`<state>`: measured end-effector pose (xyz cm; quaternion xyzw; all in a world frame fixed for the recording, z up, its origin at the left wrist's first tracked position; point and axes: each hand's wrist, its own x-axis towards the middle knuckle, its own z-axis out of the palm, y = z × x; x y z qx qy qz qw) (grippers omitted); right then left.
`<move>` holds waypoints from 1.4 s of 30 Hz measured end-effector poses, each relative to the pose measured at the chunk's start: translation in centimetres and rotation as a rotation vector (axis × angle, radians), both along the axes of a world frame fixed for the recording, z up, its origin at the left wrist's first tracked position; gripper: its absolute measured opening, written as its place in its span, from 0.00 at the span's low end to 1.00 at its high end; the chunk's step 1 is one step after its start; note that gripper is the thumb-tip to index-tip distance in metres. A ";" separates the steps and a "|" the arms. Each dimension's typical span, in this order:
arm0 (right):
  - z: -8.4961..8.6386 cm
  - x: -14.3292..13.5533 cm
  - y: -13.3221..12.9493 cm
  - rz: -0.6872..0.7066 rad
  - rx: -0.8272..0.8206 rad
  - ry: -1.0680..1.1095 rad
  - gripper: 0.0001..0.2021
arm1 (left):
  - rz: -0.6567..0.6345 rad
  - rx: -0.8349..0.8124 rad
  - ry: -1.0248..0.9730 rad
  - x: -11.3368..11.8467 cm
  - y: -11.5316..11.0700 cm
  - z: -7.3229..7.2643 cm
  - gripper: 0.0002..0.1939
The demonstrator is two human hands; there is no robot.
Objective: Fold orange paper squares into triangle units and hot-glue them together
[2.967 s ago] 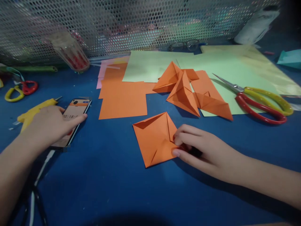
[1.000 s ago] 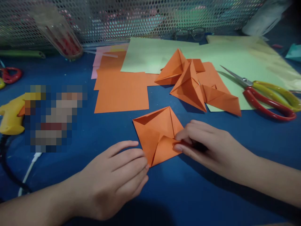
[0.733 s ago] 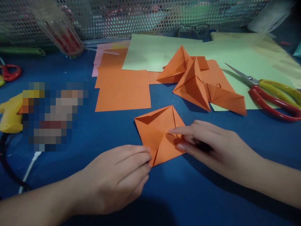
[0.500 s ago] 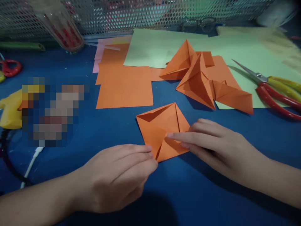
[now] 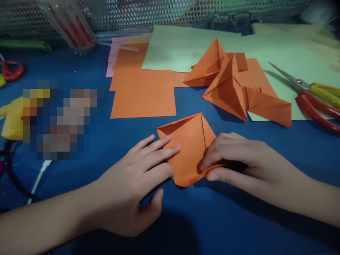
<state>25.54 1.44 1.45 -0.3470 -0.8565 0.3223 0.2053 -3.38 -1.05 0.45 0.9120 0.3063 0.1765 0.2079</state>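
Observation:
A folded orange paper square [image 5: 187,156] lies on the blue table in front of me, creased along its upper left and right edges. My left hand [image 5: 143,177] rests on its left side, fingers spread and flat, thumb apart from the paper. At the right corner, my right hand [image 5: 236,159] pinches the paper between thumb and curled fingers, and the lower right edge lifts and curves there. Part of that corner is hidden under the fingers. Behind it stand folded orange paper pieces [image 5: 228,88] with raised points.
Flat orange sheets [image 5: 145,95] and a green sheet [image 5: 170,47] lie behind. Scissors [image 5: 302,86] with red and yellow handles sit at right. A jar [image 5: 77,32], a yellow object [image 5: 13,122] and a white cable [image 5: 37,182] are at left. A perforated metal panel [image 5: 164,14] borders the back.
My left hand has opened from a pinch at the lower corner and spread onto the paper. My right hand has gone from a pointing finger to pinching the right corner, whose lower flap has unfolded.

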 end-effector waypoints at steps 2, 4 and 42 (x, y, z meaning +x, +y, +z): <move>-0.2 -0.4 0.0 -0.007 0.031 -0.034 0.20 | 0.013 -0.040 0.007 -0.1 0.1 0.0 0.11; -0.5 -0.7 -0.1 -0.034 0.089 -0.059 0.21 | -0.005 -0.031 0.000 -0.2 0.0 -0.1 0.10; -2.0 0.5 -1.3 0.269 0.416 -0.072 0.18 | -0.370 0.115 0.218 -2.3 3.3 0.8 0.21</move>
